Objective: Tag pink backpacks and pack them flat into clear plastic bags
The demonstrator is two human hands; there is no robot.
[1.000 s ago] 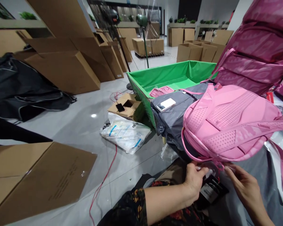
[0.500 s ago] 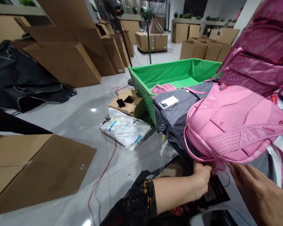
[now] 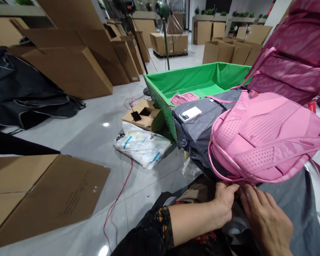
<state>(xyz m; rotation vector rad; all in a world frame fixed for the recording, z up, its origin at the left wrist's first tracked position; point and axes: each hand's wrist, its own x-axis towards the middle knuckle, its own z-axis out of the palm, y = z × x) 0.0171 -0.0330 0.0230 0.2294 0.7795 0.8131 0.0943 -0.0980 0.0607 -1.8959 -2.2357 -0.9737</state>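
Works with both hands at the near edge of a pale pink fabric backpack [image 3: 272, 124], laid at the right with dotted back padding and shoulder straps facing up. Has the left hand [image 3: 225, 199] partly closed just under that edge, with curled fingers and the thumb pointing toward the right hand [image 3: 266, 215]. Has this one half closed too, back upward, with bent fingers close by the left thumb. Cannot tell the contents of either grip, with the fingertips partly hidden.

See at the backpack's left a dark grey fabric bundle [image 3: 202, 133], partly covered by it and topped with a white phone [image 3: 190, 114]. Find just behind a low, wide bin lined with bright green cloth [image 3: 186, 79], and at the far right a tall pile of darker pink camouflage-patterned bags [image 3: 298, 53]. Note on the glossy grey tiled floor [image 3: 156, 188] a crumpled white plastic bag with blue print [image 3: 142, 145], near a small open brown cardboard box [image 3: 126, 116]. See at lower left a large brown cardboard box [image 3: 50, 199].
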